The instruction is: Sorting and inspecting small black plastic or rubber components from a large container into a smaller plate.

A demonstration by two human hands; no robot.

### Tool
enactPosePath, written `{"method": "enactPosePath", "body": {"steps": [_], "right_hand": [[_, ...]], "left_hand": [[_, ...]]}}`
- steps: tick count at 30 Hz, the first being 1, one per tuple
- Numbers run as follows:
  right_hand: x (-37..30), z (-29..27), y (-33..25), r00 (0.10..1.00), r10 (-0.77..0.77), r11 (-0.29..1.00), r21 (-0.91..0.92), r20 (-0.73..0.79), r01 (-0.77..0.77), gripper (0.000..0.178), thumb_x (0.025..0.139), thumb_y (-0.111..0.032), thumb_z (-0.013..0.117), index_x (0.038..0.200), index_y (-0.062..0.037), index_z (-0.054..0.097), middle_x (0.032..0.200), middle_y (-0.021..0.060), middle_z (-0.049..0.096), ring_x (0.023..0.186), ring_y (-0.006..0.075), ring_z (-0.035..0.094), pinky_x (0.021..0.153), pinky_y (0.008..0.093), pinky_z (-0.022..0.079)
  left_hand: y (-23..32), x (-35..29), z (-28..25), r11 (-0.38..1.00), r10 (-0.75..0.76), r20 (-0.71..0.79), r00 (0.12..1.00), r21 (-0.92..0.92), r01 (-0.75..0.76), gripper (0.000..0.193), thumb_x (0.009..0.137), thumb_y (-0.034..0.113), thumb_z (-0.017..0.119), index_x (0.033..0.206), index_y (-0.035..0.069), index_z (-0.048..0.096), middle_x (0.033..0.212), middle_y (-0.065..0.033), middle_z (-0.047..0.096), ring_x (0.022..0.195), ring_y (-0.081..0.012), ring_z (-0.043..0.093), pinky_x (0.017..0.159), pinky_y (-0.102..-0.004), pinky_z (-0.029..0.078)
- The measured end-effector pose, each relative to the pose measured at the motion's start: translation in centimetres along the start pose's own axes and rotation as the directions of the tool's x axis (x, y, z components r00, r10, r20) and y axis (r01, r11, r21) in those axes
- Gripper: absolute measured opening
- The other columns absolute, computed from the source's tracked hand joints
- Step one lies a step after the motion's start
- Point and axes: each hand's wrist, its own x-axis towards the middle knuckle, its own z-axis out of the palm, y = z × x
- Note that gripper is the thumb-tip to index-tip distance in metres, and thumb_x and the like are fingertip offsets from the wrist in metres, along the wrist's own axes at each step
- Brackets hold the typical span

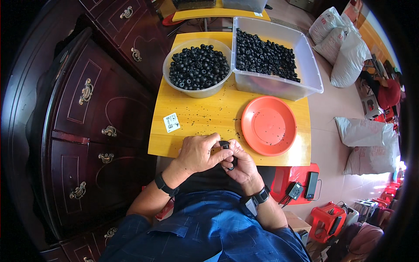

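Note:
Over the table's near edge, my left hand [198, 150] and my right hand [241, 165] meet, fingers closed in a pinch. Between their fingertips is a small black rounded piece [224, 144], touched by both. A second dark shape [234, 163] shows lower in my right hand's curled fingers; its kind cannot be made out. Beyond my hands, a round translucent tub [165, 70] is heaped with small black round pieces, some showing a ring-like opening. To its right, a clear rectangular bin [279, 85] holds many black ring-like pieces. A shallow red plate [266, 118] with dark crumbs lies near my right hand.
The yellow table [196, 109] carries a white printed card [171, 122] and scattered black bits. Dark wooden cabinets [100, 118] stand close on the left. On the right are a red stool [283, 185] with black devices, white sacks [349, 56] and other people.

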Motion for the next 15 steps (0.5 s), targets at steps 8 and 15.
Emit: {"method": "enactPosePath", "body": {"steps": [8, 15], "right_hand": [[0.01, 0.09, -0.05, 1.000, -0.004, 1.000, -0.018, -0.027, 0.003, 0.013, 0.099, -0.020, 0.064, 0.093, -0.0110, 0.056, 0.088, 0.0019, 0.061, 0.065, 0.0061, 0.052, 0.054, 0.0192, 0.043], [0.16, -0.28, 0.15, 1.000, -0.029, 0.999, 0.014, -0.011, 0.029, 0.014, 0.101, -0.020, 0.061, 0.092, -0.0108, 0.055, 0.087, 0.0018, 0.060, 0.066, 0.0059, 0.051, 0.054, 0.0192, 0.042]], "left_hand": [[-0.31, -0.04, 0.24, 0.999, 0.032, 0.005, 0.999, -0.004, -0.032, 0.041, 0.090, 0.043, 0.072, 0.076, 0.006, 0.060, 0.066, -0.0108, 0.066, 0.061, -0.0309, 0.067, 0.054, -0.0385, 0.051], [-0.33, -0.06, 0.42, 1.000, -0.007, 0.095, 0.995, -0.010, 0.008, 0.045, 0.091, 0.048, 0.068, 0.075, 0.007, 0.060, 0.068, -0.0123, 0.068, 0.064, -0.0337, 0.068, 0.057, -0.0454, 0.052]]}}
